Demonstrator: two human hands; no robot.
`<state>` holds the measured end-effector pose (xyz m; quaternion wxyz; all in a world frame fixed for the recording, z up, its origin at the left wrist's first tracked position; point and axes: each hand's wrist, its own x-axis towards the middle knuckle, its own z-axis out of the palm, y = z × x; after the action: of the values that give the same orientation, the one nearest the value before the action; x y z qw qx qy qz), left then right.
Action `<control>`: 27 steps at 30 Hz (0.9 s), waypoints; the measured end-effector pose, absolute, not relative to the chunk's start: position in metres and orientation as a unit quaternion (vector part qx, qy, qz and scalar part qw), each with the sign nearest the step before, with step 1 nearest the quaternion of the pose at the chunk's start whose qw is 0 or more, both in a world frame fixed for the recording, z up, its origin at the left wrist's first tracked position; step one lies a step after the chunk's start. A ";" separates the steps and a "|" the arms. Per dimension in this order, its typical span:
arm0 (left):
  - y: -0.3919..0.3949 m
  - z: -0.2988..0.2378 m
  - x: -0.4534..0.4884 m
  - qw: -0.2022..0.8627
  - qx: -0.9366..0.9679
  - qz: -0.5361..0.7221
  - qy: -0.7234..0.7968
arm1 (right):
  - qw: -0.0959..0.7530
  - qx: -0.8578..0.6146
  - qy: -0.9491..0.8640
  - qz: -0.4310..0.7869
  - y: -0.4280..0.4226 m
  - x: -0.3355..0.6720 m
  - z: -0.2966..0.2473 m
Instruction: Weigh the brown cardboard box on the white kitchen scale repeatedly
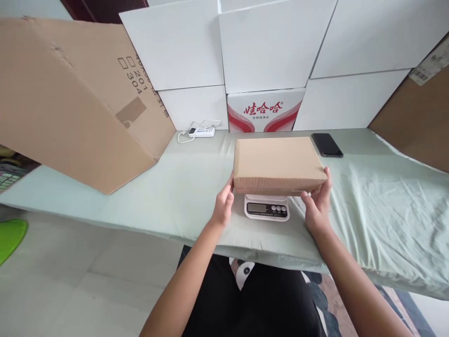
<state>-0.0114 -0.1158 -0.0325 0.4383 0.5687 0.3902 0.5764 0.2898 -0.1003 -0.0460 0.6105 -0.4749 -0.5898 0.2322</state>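
A brown cardboard box sits over a small white digital scale, covering most of it; only the scale's front with its display and buttons shows. My left hand presses against the box's left side, its fingers partly hidden behind the edge. At the right front corner, my right hand grips the box with the thumb in front and the fingers along the side. Whether the box rests fully on the scale or is slightly lifted, I cannot tell.
Behind the box, a black phone lies on the green cloth. A white power strip with a cable lies at the back left. White panels, a red-and-white carton and large cardboard sheets border the table.
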 end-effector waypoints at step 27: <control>-0.105 -0.038 -0.013 0.429 0.520 0.623 0.397 | 0.630 -0.486 -0.566 0.215 -0.087 0.295 -0.055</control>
<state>-0.0134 -0.1046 -0.0380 0.4292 0.5204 0.3967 0.6226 0.2952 -0.0869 -0.0548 0.6304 -0.4855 -0.5661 0.2154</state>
